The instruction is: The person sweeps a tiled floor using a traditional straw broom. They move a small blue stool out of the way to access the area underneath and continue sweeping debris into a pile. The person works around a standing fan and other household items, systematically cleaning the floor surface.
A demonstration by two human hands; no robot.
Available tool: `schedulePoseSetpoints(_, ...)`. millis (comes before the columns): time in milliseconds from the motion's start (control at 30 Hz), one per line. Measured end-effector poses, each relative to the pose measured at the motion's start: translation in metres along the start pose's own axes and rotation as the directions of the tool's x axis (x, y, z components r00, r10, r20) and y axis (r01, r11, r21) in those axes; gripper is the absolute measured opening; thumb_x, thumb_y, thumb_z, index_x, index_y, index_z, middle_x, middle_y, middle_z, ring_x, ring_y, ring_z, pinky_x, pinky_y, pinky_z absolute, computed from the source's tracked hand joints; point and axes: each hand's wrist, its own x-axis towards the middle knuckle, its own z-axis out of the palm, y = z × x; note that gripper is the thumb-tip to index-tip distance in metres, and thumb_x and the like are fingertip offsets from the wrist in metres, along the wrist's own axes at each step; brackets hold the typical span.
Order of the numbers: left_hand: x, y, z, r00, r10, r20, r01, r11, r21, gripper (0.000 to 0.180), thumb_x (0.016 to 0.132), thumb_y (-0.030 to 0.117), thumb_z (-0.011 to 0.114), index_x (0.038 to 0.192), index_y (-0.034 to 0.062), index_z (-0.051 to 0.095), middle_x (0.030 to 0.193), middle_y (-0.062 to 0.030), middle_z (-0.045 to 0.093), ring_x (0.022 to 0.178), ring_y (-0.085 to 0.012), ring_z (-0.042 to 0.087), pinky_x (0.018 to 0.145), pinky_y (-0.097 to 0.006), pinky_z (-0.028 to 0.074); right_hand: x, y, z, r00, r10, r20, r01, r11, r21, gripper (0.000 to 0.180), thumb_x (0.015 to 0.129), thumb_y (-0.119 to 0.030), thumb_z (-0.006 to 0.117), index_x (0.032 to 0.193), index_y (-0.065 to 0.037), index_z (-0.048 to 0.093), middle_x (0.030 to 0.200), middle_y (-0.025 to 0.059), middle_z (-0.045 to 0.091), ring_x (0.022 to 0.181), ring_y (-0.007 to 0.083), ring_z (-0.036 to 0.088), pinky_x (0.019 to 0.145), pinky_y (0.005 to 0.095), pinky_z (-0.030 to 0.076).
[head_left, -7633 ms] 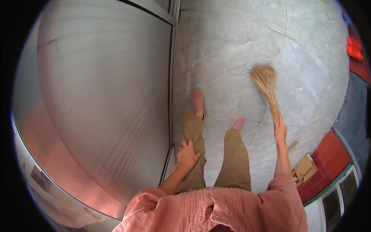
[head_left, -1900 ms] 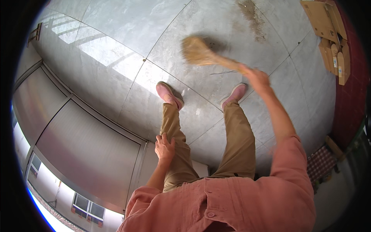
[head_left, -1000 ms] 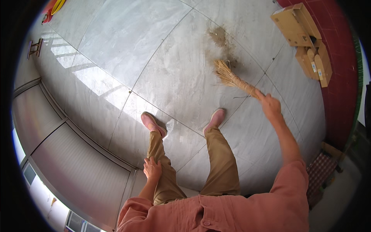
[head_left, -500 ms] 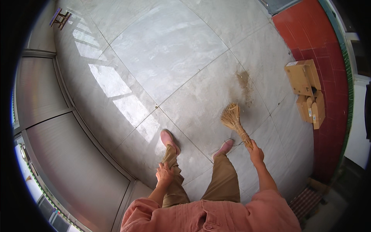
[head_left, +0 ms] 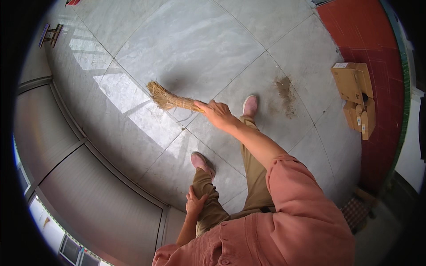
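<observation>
My right hand [head_left: 216, 113] grips the handle of a short straw hand broom [head_left: 167, 99], whose bristles point left over the grey tiled floor [head_left: 186, 40]. The arm reaches across my body in a salmon-pink sleeve. My left hand [head_left: 195, 205] rests on my left thigh, fingers curled against the tan trousers. A small pile of brown dust [head_left: 285, 91] lies on the tiles to the right of my right foot [head_left: 250, 105]. My left foot [head_left: 202, 162] stands nearer to me.
Cardboard boxes [head_left: 357, 99] stand against a red wall [head_left: 377, 53] at the right. A metal shutter or panel wall [head_left: 80, 186] curves along the left. A small wooden stool [head_left: 51, 33] sits far off at the upper left. Sunlight patches fall on the tiles.
The broom has swung from the right of my feet, near the dust pile, across to the left. My head has turned, so the boxes sit farther right. My left hand stays on the thigh.
</observation>
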Motion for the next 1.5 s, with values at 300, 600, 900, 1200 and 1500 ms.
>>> schedulePoseSetpoints(300,0.001,0.128,0.018,0.965,-0.257,0.057,0.239,0.947,0.215,0.107,0.079,0.051,0.077,0.158,0.0142,0.015,0.140,-0.0236,0.044,0.118,-0.0448,0.058,0.097,-0.054,0.049,-0.042,0.300,-0.138,0.798,0.574,-0.186,-0.569,0.818,0.080,0.059,0.096,-0.023,0.064,0.150,-0.037,0.043,0.102,0.0199,0.071,0.093,0.0395,0.068,0.076,0.0483,0.052)
schedulePoseSetpoints(600,-0.014,0.208,-0.018,0.942,-0.305,0.141,0.240,0.904,0.352,0.100,0.078,0.047,0.078,0.156,0.0146,0.023,0.137,-0.0238,0.047,0.116,-0.0455,0.059,0.095,-0.054,0.050,-0.259,0.357,-0.209,0.474,0.871,-0.130,-0.725,0.469,0.505,0.059,0.097,-0.029,0.061,0.152,-0.021,0.044,0.138,0.0156,0.062,0.124,0.0287,0.061,0.102,0.0355,0.046)
schedulePoseSetpoints(900,0.022,0.257,-0.093,0.957,-0.284,-0.064,0.291,0.947,0.135,0.114,0.069,0.051,0.083,0.157,0.0136,0.021,0.148,-0.0249,0.040,0.129,-0.0448,0.050,0.104,-0.052,0.045,-0.099,0.504,-0.269,0.493,0.850,-0.184,-0.544,0.466,0.698,0.058,0.099,-0.028,0.061,0.152,-0.014,0.045,0.139,0.0107,0.061,0.123,0.0249,0.059,0.103,0.0328,0.044)
schedulePoseSetpoints(1200,0.050,0.268,-0.117,0.984,-0.170,-0.060,0.180,0.942,0.284,0.103,0.074,0.046,0.081,0.153,0.0115,0.025,0.139,-0.0235,0.047,0.119,-0.0456,0.057,0.098,-0.053,0.047,-0.251,0.349,-0.175,0.072,0.970,0.233,-0.462,-0.175,0.869,0.060,0.097,-0.021,0.063,0.152,-0.009,0.044,0.138,0.0094,0.058,0.121,0.0206,0.055,0.103,0.0319,0.043)
schedulePoseSetpoints(1500,0.052,0.263,-0.149,0.998,-0.033,-0.059,0.051,0.937,0.344,0.096,0.076,0.047,0.079,0.150,0.0083,0.032,0.141,-0.0233,0.047,0.121,-0.0444,0.057,0.099,-0.052,0.047,-0.139,0.321,-0.168,0.440,0.886,-0.143,-0.393,0.333,0.857,0.055,0.095,-0.020,0.064,0.148,-0.011,0.050,0.129,0.0085,0.065,0.105,0.0144,0.063,0.093,0.0292,0.049)
